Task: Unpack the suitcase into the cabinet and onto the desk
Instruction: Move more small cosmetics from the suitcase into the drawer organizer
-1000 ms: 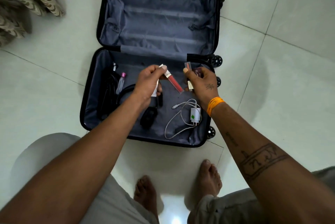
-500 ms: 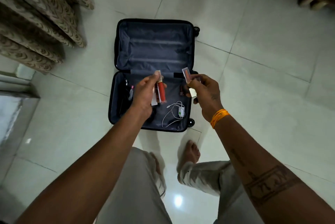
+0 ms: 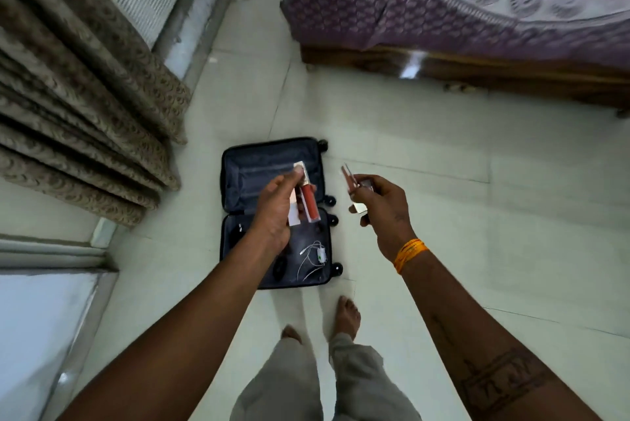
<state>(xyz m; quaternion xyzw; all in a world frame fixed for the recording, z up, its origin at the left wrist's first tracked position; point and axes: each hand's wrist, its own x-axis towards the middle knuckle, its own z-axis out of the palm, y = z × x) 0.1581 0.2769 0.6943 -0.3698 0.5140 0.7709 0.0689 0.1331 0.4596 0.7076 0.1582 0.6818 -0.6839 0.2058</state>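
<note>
While my left hand point(image 3: 272, 212) holds a red lip-gloss tube point(image 3: 309, 202) and my right hand point(image 3: 383, 207) small cosmetics point(image 3: 356, 187), the open black suitcase point(image 3: 272, 212) at centre frame keeps a white charger cable point(image 3: 315, 257).

Black-shelled suitcase point(image 3: 274, 212) lies open with a dark grey-blue lining, a white charger cable point(image 3: 312, 258) inside it, all on pale greenish-white floor tiles point(image 3: 477, 233). The left hand point(image 3: 276, 212) shows an orange-red lip gloss tube point(image 3: 309, 202), an orange thread band point(image 3: 409, 254) on the right wrist. Beige curtains point(image 3: 85, 107) carry a scalloped pattern, and a purple bedsheet point(image 3: 443, 4) has a small repeated motif.
</note>
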